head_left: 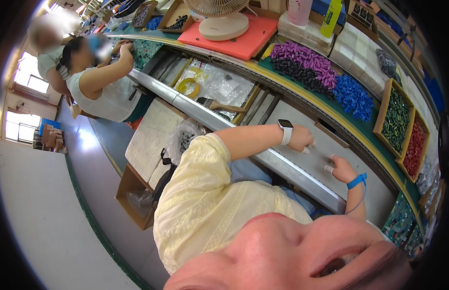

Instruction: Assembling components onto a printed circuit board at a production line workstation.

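Note:
Over the pale grey work surface (302,123), my left hand (300,138) has its fingers bent, with the covered fingertips a little apart and nothing visible between them. A white smartwatch (285,131) is on that wrist. Facing it from the right, my right hand (342,169) has finger and thumb spread, white covers on the tips, and no object showing in the gap. Around the right wrist is a blue strap (357,181) with a thin cord. The palms of both hands are hidden.
Beyond the rail lie purple parts (302,57), black parts (297,72) and blue parts (352,96). Boxes of green parts (395,118) and red parts (415,147) stand right. Left are a brush (219,105), tape roll (188,87) and fan (223,24); co-workers (96,82) sit farther left.

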`<state>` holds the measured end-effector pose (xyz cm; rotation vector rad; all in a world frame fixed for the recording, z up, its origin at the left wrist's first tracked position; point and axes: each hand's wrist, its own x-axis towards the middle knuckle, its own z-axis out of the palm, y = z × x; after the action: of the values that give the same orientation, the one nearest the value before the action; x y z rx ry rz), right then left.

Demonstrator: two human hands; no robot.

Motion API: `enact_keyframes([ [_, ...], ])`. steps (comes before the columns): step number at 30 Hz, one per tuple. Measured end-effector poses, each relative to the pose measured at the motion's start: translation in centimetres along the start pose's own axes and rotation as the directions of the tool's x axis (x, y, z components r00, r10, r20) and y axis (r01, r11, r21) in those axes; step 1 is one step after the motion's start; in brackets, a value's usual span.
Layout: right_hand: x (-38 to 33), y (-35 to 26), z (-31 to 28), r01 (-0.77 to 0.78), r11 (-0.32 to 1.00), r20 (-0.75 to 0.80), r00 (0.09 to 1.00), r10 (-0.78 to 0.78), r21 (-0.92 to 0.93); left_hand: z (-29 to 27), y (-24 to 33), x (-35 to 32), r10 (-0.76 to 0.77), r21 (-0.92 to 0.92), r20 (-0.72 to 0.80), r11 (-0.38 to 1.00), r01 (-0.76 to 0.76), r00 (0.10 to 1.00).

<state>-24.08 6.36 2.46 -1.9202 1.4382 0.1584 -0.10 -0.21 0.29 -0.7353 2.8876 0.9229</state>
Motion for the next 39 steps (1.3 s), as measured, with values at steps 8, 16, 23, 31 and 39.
enact_keyframes([
  [8, 0.4, 0.9, 0.5, 0.080, 0.997, -0.043, 0.996, -0.079, 0.020, -0.2, -0.3, 0.1, -0.001, -0.022, 0.005, 1.000, 0.001, 1.000],
  [16, -0.1, 1.6, 0.5, 0.081, 0.996, -0.093, 0.993, -0.078, 0.028, -1.1, 0.9, 0.0, 0.015, 0.058, -0.005, 0.998, -0.015, 1.000],
  [23, 0.6, 0.9, 0.8, 0.055, 0.998, -0.026, 0.998, -0.055, -0.025, 0.8, -0.4, -0.3, 0.022, 0.054, -0.023, 0.998, -0.021, 0.999],
  [31, -0.2, -0.3, -0.6, 0.148, 0.989, -0.045, 0.988, -0.147, 0.019, -1.1, -0.1, -0.1, 0.033, 0.077, -0.040, 0.997, -0.030, 0.999],
  [39, 0.0, -0.2, -0.3, 0.057, 0.998, -0.008, 0.998, -0.057, 0.014, -0.1, -0.1, -0.2, 0.029, 0.027, -0.022, 0.999, -0.029, 0.999],
])
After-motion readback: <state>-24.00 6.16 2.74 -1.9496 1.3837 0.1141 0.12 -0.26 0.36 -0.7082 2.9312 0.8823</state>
